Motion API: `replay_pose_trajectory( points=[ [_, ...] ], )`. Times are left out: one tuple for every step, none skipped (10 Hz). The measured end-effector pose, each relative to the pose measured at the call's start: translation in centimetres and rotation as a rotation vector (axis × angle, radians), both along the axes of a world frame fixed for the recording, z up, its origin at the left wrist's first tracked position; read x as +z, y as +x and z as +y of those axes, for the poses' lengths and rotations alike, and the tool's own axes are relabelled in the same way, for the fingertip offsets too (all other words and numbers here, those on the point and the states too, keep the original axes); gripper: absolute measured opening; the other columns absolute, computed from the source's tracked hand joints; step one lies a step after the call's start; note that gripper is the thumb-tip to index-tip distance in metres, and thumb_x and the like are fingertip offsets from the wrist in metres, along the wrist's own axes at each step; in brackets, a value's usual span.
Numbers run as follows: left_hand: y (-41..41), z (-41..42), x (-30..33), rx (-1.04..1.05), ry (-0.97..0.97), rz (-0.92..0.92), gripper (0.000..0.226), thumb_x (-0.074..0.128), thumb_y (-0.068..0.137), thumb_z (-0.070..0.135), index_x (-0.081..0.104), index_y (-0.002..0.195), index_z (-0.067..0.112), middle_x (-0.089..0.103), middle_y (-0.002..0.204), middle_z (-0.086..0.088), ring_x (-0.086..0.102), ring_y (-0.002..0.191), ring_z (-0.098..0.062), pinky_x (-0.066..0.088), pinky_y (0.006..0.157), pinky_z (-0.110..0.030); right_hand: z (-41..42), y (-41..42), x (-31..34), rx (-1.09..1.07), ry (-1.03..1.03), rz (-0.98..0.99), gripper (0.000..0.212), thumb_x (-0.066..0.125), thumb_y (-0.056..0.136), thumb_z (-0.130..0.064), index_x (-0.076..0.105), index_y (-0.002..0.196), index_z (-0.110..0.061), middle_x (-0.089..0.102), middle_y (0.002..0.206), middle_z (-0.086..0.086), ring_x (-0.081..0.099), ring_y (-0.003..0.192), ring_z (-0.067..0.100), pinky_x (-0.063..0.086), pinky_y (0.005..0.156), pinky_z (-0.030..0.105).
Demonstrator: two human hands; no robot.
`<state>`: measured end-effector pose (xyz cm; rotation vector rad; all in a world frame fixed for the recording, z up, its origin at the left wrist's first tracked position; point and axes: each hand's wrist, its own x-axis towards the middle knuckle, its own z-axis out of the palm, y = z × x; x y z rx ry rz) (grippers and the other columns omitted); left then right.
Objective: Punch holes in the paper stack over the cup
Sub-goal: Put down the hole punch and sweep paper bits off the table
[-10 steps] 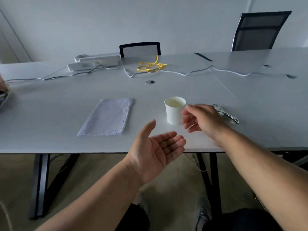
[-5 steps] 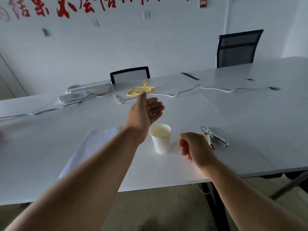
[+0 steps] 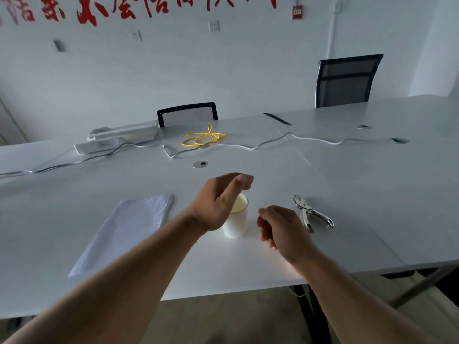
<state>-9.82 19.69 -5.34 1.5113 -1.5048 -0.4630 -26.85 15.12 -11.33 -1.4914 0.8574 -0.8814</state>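
A white paper cup (image 3: 238,220) stands upright on the white table (image 3: 347,194). My left hand (image 3: 218,202) hovers over the cup's left side with fingers curled and nothing in it, hiding part of the rim. My right hand (image 3: 280,225) floats just right of the cup, fingers loosely bent, holding nothing. A paper stack (image 3: 124,232) with rows of punched holes along its far and right edges lies flat to the left. A metal hole punch (image 3: 311,213) lies on the table right of my right hand.
At the back of the table are a yellow cable (image 3: 203,139), a white cable (image 3: 273,142), a grey power strip (image 3: 116,141) and a round cable grommet (image 3: 200,164). Two black mesh chairs (image 3: 347,80) stand behind it. The table's front edge runs close below my forearms.
My left hand has come back from far over the table and curled down over the cup. The right hand has stayed beside the cup. The view has tilted up since a second ago.
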Motion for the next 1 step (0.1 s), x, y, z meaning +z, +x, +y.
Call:
replay_pose_trajectory(
  points=[
    [0.04,0.22,0.82,-0.026,-0.057,0.065,0.06,0.041,0.095,0.06,0.074,0.122,0.018,0.077,0.12,-0.004,0.07,0.119,-0.02,0.051,0.107,-0.05,-0.34,0.26,0.04,-0.014,-0.053,0.061,0.034,0.058,0.093,-0.022,0.058,0.076,0.006,0.061,0.057,0.008,0.048,0.049,0.017,0.039,0.049,0.026]
  ],
)
